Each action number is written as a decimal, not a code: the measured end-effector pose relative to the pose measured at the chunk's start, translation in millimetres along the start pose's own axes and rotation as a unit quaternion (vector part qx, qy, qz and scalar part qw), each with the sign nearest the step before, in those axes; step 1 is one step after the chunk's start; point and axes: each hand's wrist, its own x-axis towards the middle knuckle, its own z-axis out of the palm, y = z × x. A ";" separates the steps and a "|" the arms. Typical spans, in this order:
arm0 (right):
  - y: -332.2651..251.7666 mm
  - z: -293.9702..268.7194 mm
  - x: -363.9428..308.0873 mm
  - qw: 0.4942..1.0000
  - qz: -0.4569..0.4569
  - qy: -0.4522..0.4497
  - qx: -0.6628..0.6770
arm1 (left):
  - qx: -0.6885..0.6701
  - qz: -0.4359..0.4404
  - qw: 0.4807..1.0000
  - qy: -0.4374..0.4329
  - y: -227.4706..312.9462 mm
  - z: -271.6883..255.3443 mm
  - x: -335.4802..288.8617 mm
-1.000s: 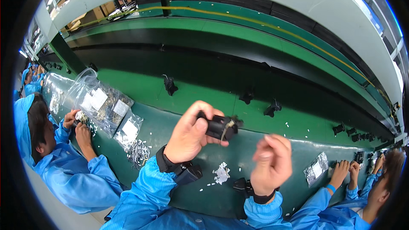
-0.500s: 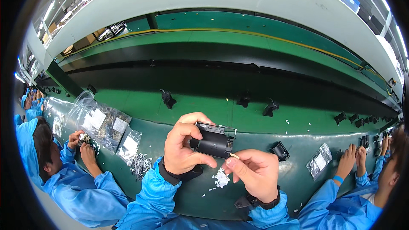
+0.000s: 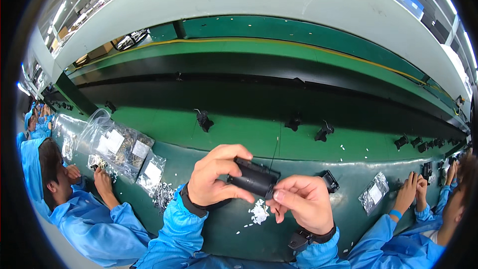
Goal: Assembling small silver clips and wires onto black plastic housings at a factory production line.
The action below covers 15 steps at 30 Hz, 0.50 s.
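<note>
A black plastic housing [image 3: 253, 180] with a rounded body and a thin dark wire standing up from it is held above the bench. My left hand [image 3: 211, 177] is closed round its left end, thumb below and fingers on top. At the lower right corner, my right hand [image 3: 303, 201] pinches the housing's edge between thumb and forefinger. Whether a small piece sits between those fingertips is hidden. Beneath the housing lies a loose heap of small white pieces [image 3: 259, 212] on the green bench top [image 3: 226, 234].
Clear bags of small parts [image 3: 122, 144] and a heap of dark and white pieces [image 3: 163, 195] lie to the left. Another black housing [image 3: 328, 181] stands right of my hand. Black parts [image 3: 203, 119] rest on the green conveyor [image 3: 239, 134]. Co-workers [image 3: 84, 209] sit on both sides.
The housing has tilted, its rounded side now facing up. The small cream piece in my right fingertips no longer shows. My right hand has shifted slightly right, onto the housing's corner.
</note>
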 end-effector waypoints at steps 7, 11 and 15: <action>-2.9 -4.0 -0.1 0.989 0.090 -0.118 -0.003 | 0.027 0.069 0.996 -0.045 18.8 -18.8 7.8; 7.9 3.3 1.9 0.993 0.047 -0.103 -0.033 | 0.079 0.089 0.992 -0.047 25.6 -24.7 8.6; 15.7 3.8 7.0 0.988 0.019 -0.107 -0.108 | 0.114 0.072 0.990 -0.049 24.5 -27.2 10.1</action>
